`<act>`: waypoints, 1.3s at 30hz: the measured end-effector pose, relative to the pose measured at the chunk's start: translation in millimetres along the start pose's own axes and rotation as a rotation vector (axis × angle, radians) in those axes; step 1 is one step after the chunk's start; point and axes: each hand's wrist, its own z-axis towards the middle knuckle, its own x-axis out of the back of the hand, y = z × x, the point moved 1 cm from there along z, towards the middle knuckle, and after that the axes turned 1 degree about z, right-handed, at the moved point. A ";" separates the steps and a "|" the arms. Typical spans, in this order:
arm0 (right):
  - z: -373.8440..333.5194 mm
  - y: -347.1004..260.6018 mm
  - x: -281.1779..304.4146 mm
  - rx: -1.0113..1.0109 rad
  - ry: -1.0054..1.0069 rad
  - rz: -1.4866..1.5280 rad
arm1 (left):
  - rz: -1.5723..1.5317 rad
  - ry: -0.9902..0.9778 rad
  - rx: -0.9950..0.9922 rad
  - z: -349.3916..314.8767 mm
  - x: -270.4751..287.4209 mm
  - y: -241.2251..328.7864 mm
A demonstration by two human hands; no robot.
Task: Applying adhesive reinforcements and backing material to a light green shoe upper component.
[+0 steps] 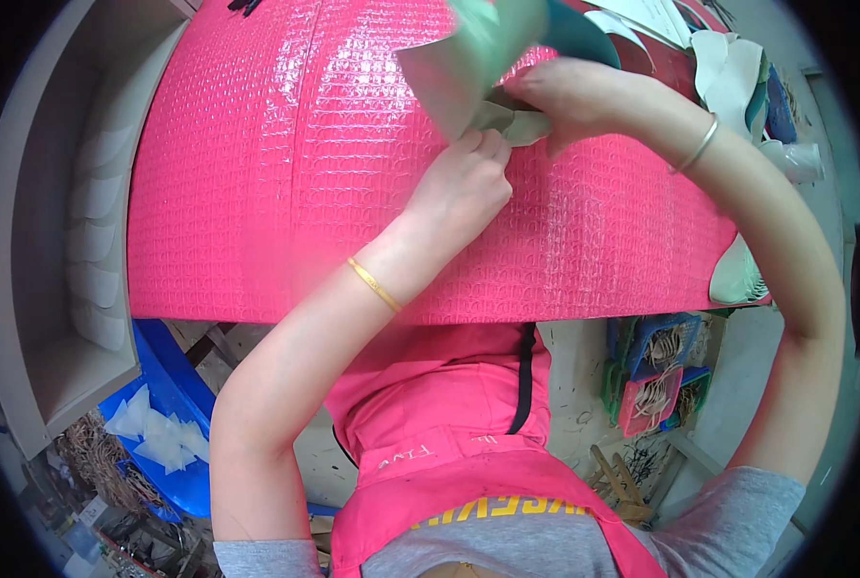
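Observation:
A pale green sheet piece (449,77), perhaps leather, curls up over the far middle of the table and is smeared by motion. My left hand (464,188) is closed, its fingers pinching a pale folded edge at the piece's near end. From the right, my right hand (574,96) bends round to the same piece, fingers closed against its folded part; its fingertips are partly hidden. Just beyond the right hand lies a dark teal curved piece (584,37). Beneath both hands is the pink, shiny covered tabletop (228,202).
At the left stands a grey open box (26,241) with several white curved pieces (95,231). A blue bin (184,385) holds white scraps (160,433). Pale pieces (729,72) lie at the table's right, near a clear roll (801,162). Coloured baskets (651,400) sit below the table's edge.

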 end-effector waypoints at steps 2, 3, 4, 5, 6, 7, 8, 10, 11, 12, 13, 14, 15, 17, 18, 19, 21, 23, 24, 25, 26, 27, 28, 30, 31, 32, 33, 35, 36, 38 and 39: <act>5.2 -4.0 -17.7 -0.033 0.074 0.139 | 0.041 0.014 0.007 -2.4 -0.3 -4.7; 0.9 -12.4 -17.8 -0.082 0.145 0.295 | -0.004 0.006 0.030 -4.0 -0.5 -3.3; 0.4 -19.0 -14.9 -0.116 0.004 0.172 | -0.050 -0.004 0.053 -6.0 -0.8 -2.1; 2.6 -19.5 -11.4 -0.120 0.001 0.170 | -0.053 0.001 0.052 -10.8 -0.3 -1.8; 2.4 -21.5 -11.6 -0.203 -0.048 0.290 | -0.080 0.025 0.036 -20.1 4.0 -1.0; 1.6 -21.8 -14.0 -0.286 -0.099 0.413 | -0.107 0.049 0.020 -25.5 6.3 0.5; 3.1 -17.5 -25.6 -0.224 -0.005 0.468 | -0.114 0.044 0.012 -26.9 5.5 4.1; 2.1 -32.2 -27.5 -0.201 0.004 0.391 | -0.095 0.054 0.091 -27.8 3.8 6.3; 0.9 -40.5 -29.4 -0.177 0.014 0.314 | -0.096 0.051 0.092 -29.8 4.3 5.6; 0.3 -45.4 -44.6 -0.123 0.252 0.274 | -0.110 0.010 0.142 -30.4 5.5 6.1; 3.1 -54.0 -46.1 -0.224 0.325 0.302 | -0.120 -0.033 0.191 -30.9 5.3 5.3; 8.6 -54.4 -49.1 -0.226 0.349 0.241 | -0.122 -0.035 0.185 -31.2 3.8 6.6; 13.8 -52.3 -51.2 -0.226 0.371 0.181 | -0.184 0.026 0.219 -33.4 1.9 7.7; 15.5 -38.0 -51.5 -0.227 0.396 0.362 | -0.248 0.081 0.250 -36.2 -0.5 8.0; 13.9 -41.1 -43.4 -0.272 0.309 0.258 | -0.283 0.084 0.255 -38.9 -0.8 7.5; 13.8 -40.1 -45.2 -0.204 0.376 0.253 | -0.318 0.089 0.261 -41.3 -1.3 6.6; 23.8 -38.7 -40.1 -0.297 0.210 0.158 | -0.322 0.054 0.273 -43.4 -4.1 5.2; 24.9 -42.0 -37.9 -0.327 0.226 0.218 | -0.259 0.101 0.308 -44.7 -5.9 7.8; 26.0 -43.0 -36.4 -0.311 0.215 0.144 | -0.267 0.117 0.328 -44.1 -5.9 9.6; 27.1 -43.9 -34.2 -0.295 0.204 0.070 | -0.268 0.115 0.331 -41.4 -5.3 11.4; 28.5 -44.9 -30.8 -0.239 0.181 -0.081 | -0.243 0.094 0.351 -36.7 -4.1 12.6; 28.7 -43.9 -30.4 -0.238 0.177 -0.079 | -0.221 0.072 0.371 -32.6 -4.0 16.4; 29.9 -40.9 -29.5 -0.226 0.209 -0.063 | -0.140 0.114 0.331 -28.6 -5.8 21.3; 27.2 -31.2 -23.6 -0.108 0.192 -0.019 | -0.142 0.144 0.326 -27.8 -8.3 23.6; 28.7 -29.6 -23.3 -0.109 0.193 -0.021 | -0.141 0.176 0.318 -27.3 -10.3 23.6; 31.1 -28.6 -23.5 -0.097 0.162 -0.014 | -0.265 0.215 0.373 -32.2 -18.7 21.7; 32.9 -28.3 -23.7 -0.088 0.131 -0.007 | -0.264 0.219 0.370 -31.0 -17.1 21.8; 32.9 -26.6 -26.0 -0.105 0.139 -0.044 | -0.324 0.198 0.427 -26.6 -11.7 21.9; 32.0 -27.6 -25.6 -0.109 0.205 0.073 | -0.305 0.147 0.440 -24.3 -10.9 21.0; 25.1 -7.7 -35.2 -0.098 0.323 0.263 | -0.183 0.134 0.358 -15.1 -7.7 18.9; 13.8 -0.2 -27.3 -0.073 0.353 0.470 | -0.058 0.109 0.287 -12.3 -8.4 17.4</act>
